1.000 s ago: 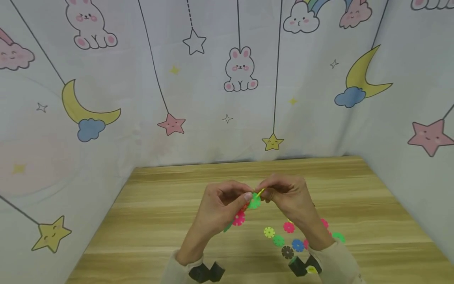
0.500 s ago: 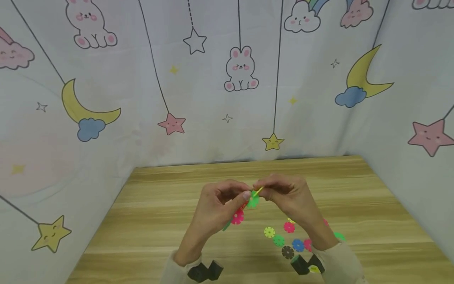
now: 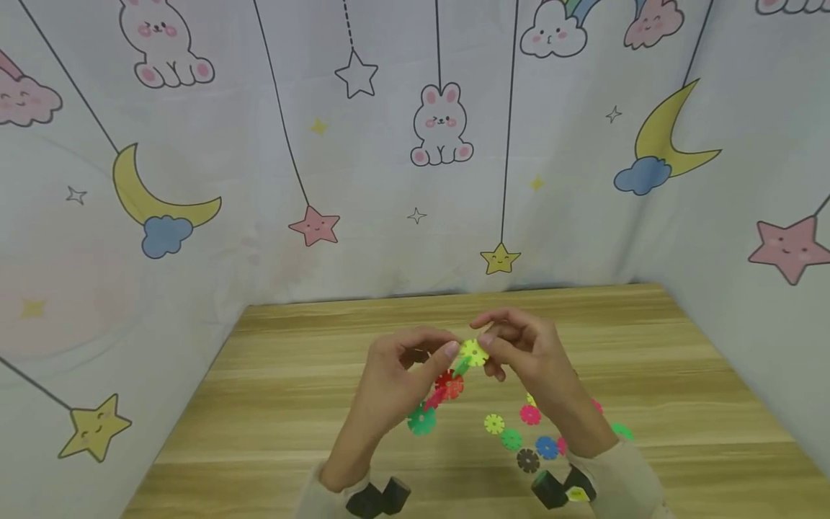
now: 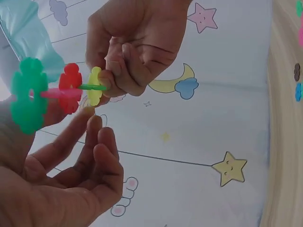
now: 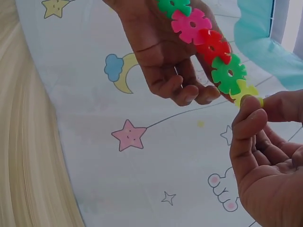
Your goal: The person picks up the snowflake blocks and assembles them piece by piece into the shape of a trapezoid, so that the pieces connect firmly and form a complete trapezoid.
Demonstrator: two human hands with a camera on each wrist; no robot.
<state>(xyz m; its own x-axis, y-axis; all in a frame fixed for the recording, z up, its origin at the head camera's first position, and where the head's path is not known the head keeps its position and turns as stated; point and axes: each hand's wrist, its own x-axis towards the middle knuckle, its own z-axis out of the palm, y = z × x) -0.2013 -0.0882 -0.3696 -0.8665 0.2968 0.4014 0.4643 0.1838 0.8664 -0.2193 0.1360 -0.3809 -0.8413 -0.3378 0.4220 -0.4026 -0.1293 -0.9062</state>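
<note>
A chain of notched discs hangs between the hands: yellow (image 3: 475, 352), green, red (image 3: 449, 385), pink, and a darker green one (image 3: 422, 419) at the lower end. My right hand (image 3: 534, 360) pinches the yellow disc (image 5: 245, 91) at the chain's upper end between thumb and finger. With thumb and forefinger, my left hand (image 3: 402, 382) pinches the chain close to the green disc (image 3: 462, 367). In the right wrist view the green disc (image 5: 229, 74) is interlocked with the yellow and the red (image 5: 214, 46) ones. The left fingertips' exact contact is partly hidden.
Loose discs lie on the wooden table (image 3: 292, 375) below my right forearm, among them yellow (image 3: 494, 424), pink (image 3: 530, 414), blue (image 3: 547, 447) and dark brown (image 3: 528, 460). Dark blocky objects sit at both wrists. A patterned curtain (image 3: 376, 158) stands behind the table.
The chain has been turned, so the yellow disc now faces the head view and the green beside it shows edge-on. My right hand's fingers have spread and shifted around the yellow disc.
</note>
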